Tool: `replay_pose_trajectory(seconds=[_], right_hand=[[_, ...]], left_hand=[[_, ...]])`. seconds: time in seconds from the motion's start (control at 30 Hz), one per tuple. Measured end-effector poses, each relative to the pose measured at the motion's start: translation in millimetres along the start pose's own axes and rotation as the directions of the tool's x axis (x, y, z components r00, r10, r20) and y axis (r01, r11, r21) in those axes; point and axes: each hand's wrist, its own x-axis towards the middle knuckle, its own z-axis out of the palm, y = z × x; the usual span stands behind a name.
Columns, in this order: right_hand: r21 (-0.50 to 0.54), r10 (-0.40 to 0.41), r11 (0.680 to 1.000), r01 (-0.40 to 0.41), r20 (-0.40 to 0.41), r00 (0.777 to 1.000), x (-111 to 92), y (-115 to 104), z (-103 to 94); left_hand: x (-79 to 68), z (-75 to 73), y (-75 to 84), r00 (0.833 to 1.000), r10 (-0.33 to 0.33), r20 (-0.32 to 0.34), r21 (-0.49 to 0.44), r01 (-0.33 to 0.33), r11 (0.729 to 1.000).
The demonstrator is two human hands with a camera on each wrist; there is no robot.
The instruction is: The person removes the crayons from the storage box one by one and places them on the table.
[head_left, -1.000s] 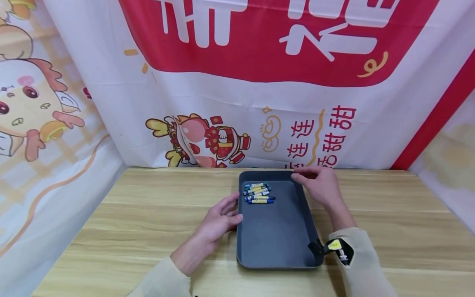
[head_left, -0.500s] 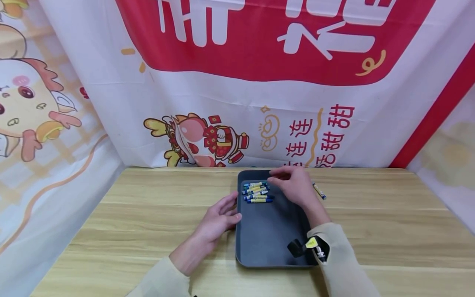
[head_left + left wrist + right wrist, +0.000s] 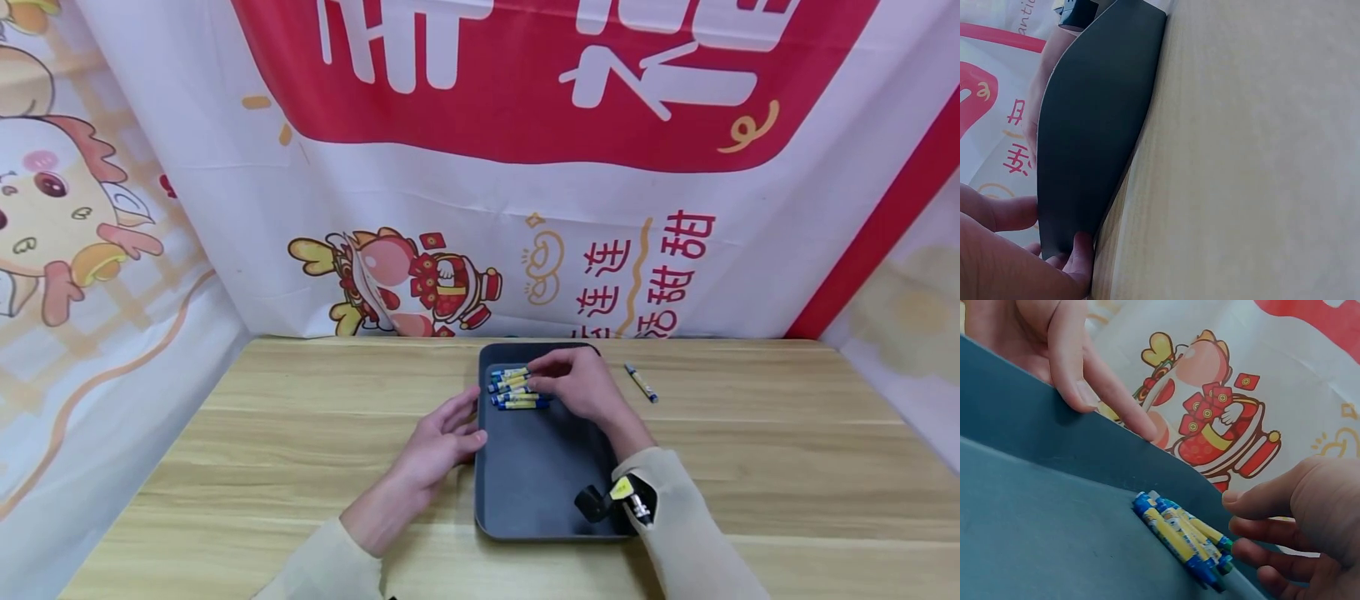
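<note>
Inside the dark grey tray point(image 3: 547, 483), several crayons point(image 3: 517, 405) with yellow wrappers and blue or green ends lie in a loose bundle by the left wall. My right hand point(image 3: 581, 387) reaches over the tray from the right. In the right wrist view, its thumb and curved fingertips are right at the green ends of the crayons point(image 3: 1179, 537), with a gap between thumb and fingers. My left hand point(image 3: 435, 446) rests against the tray's left side, its thumb at the rim and its other fingers along the outer wall point(image 3: 1091, 125).
A single crayon point(image 3: 641, 383) lies on the wooden table point(image 3: 750, 467), right of the tray. A printed white and red cloth point(image 3: 420, 192) hangs along the table's back edge. A small camera point(image 3: 596, 503) on the right wrist hangs over the tray.
My right hand has moved left from the tray's far right rim to the crayon bundle, uncovering the single crayon on the table. My left hand has stayed at the tray's side.
</note>
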Motion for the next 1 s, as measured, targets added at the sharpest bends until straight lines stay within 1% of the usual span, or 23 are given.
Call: replay_pose_trajectory(seconds=[0.17,0.4,0.6,0.83,1.0], right_hand=[[-0.007,0.023,1.0,-0.023,0.036,0.999,1,3,3.5],[-0.067,0.036,0.997,-0.032,0.052,0.998,1,5,6.3],[-0.09,0.052,0.995,-0.045,0.075,0.996,2,5,11.0],[-0.135,0.066,0.989,-0.054,0.089,0.994,5,5,16.7],[-0.147,0.072,0.987,-0.057,0.097,0.993,6,5,18.0]], left_hand=[[0.1,-0.1,-0.5,1.0,0.003,-0.002,-0.003,-0.003,1.0],[1.3,0.4,-0.4,1.0,-0.003,-0.005,0.004,0.003,1.0],[1.4,-0.4,-1.1,1.0,0.005,0.005,0.002,-0.005,1.0],[1.6,-0.9,-1.9,1.0,0.017,0.011,-0.01,-0.017,1.0],[1.9,-0.7,-1.1,1.0,0.017,0.01,-0.011,-0.017,1.0]])
